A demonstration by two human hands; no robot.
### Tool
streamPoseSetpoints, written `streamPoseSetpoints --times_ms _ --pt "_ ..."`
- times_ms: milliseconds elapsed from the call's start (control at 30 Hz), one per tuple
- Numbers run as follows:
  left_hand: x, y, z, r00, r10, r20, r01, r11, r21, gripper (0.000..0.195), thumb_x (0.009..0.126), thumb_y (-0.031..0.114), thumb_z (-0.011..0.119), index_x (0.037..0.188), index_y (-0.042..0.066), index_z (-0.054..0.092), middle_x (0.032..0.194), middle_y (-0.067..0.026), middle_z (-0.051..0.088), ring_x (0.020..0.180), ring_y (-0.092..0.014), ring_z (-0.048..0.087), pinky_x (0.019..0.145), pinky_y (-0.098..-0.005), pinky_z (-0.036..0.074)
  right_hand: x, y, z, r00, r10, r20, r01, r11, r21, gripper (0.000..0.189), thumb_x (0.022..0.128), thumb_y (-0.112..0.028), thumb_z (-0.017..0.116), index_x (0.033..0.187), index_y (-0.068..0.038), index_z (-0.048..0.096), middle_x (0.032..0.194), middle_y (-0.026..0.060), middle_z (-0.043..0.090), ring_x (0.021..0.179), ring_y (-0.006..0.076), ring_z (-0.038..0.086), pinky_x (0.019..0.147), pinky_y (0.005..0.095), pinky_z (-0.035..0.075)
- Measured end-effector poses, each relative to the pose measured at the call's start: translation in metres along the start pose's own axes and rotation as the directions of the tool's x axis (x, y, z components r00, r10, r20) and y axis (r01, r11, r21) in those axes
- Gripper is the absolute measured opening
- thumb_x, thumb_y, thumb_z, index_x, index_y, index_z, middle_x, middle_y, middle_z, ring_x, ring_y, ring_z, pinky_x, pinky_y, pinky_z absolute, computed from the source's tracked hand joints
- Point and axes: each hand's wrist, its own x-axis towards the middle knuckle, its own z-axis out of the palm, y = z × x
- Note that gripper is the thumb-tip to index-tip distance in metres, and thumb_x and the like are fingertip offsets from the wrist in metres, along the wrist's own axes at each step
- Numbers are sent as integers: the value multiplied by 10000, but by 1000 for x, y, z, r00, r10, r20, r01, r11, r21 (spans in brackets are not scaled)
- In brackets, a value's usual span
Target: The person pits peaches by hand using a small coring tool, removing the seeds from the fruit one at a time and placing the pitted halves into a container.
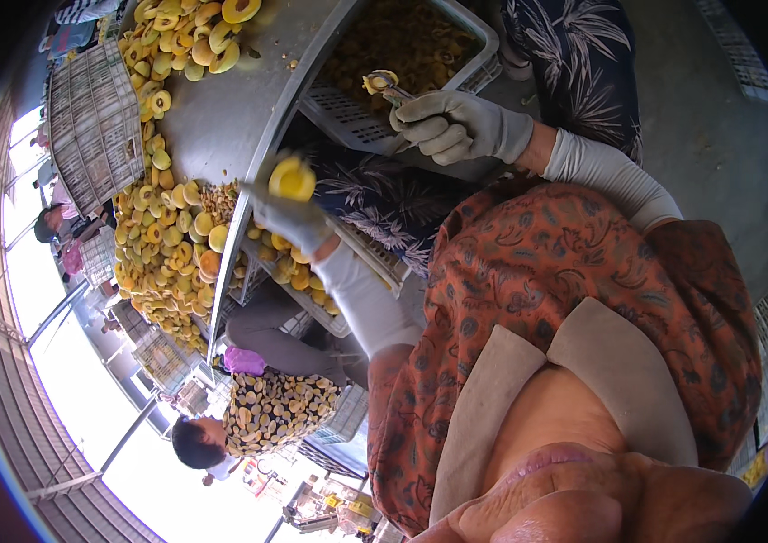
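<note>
My left hand (292, 220), in a pale glove and blurred, is at the metal table's edge. It holds a yellow peach half (292, 179) with its hollow cut face showing. My right hand (455, 127), gloved in grey, grips a slim metal pitting tool (394, 93). On the tool's tip sits a ring-like piece of yellow fruit (380, 82), perhaps with stone in it. Beneath that hand stands a grey plastic crate (350, 122) of dark, wet-looking fruit scraps. A paler crate (394, 268) near my left forearm holds peach halves (296, 271).
The metal table (221, 129) carries a long heap of cut peaches (167, 244) and a small pile of stones (220, 200). A slatted crate (96, 125) leans at its far side. A co-worker in a patterned top (275, 414) sits to the left; other people are farther off.
</note>
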Motion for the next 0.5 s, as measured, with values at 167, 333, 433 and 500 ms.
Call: streamPoseSetpoints --times_ms 167,333,433,500 --pt "12 -34 -142 967 195 -165 115 242 963 623 962 552 530 1195 -6 683 1095 -231 673 1044 -370 614 902 -459 499 10 13 2 720 -216 -659 -95 910 -403 226 1011 -245 565 840 -102 528 659 -44 468 482 40 400 416 194 324" --pt "79 -24 -93 803 596 2 -276 369 888 550 958 372 635 1317 -39 572 1122 -229 664 1023 -371 632 898 -442 509 1 8 -35 613 -117 -781 -58 980 -192 241 1001 -274 586 839 -99 552 682 -24 506 478 58 407 423 220 326" --pt "139 5 -15 857 516 20 -309 482 820 462 968 319 619 1259 -39 587 1087 -261 670 973 -362 659 848 -439 519 11 5 -6 596 -244 -765 -11 950 -312 235 1003 -271 583 840 -103 561 687 -24 508 484 55 409 435 213 330" --pt "170 36 49 967 223 123 -230 561 795 417 952 336 630 1146 -33 606 1015 -263 681 942 -343 673 825 -444 515 0 -2 -18 625 -280 -729 40 944 -329 225 1002 -263 583 832 -117 565 703 -23 524 494 51 413 438 211 329"
